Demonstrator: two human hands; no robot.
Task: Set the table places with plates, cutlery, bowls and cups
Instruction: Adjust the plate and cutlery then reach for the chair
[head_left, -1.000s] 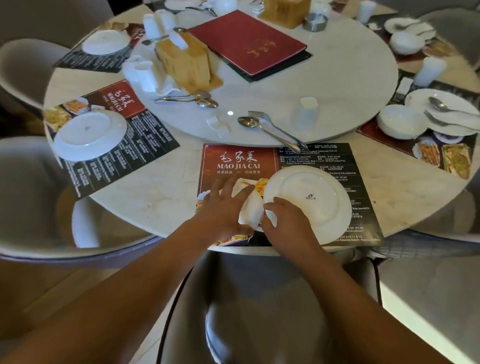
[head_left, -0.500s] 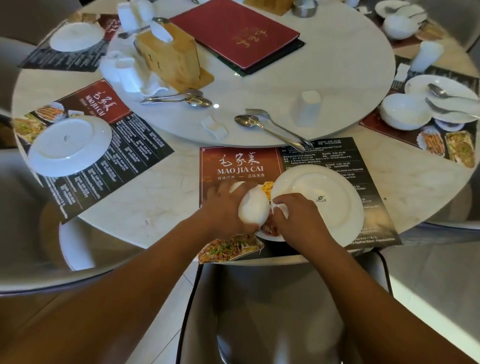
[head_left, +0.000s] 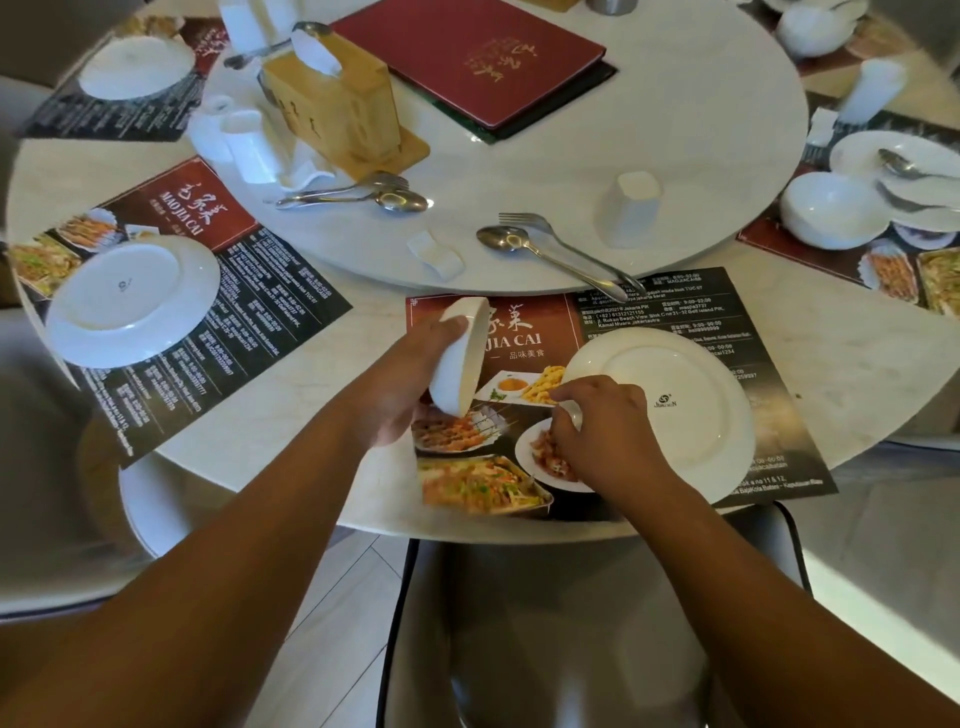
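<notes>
My left hand (head_left: 402, 382) grips a white bowl (head_left: 460, 358), tilted on its side above the printed placemat (head_left: 649, 312) in front of me. My right hand (head_left: 602, 423) pinches a small white piece (head_left: 574, 414) at the left rim of the upside-down white plate (head_left: 680, 395) on that placemat; what the piece is I cannot tell. A spoon and fork (head_left: 550, 252) lie on the turntable (head_left: 519, 156) just beyond, next to an upturned white cup (head_left: 631, 208) and a small white rest (head_left: 436, 254).
Another upturned plate (head_left: 130, 301) sits on the placemat to the left. A wooden tissue box (head_left: 332, 98), a red menu (head_left: 467, 57) and more cutlery (head_left: 363, 195) are on the turntable. At the right is a laid place with a bowl (head_left: 831, 208). A chair (head_left: 545, 623) stands below me.
My left hand has lifted the bowl off the placemat and tipped it onto its side, away from the plate. My right hand stays at the plate's left rim.
</notes>
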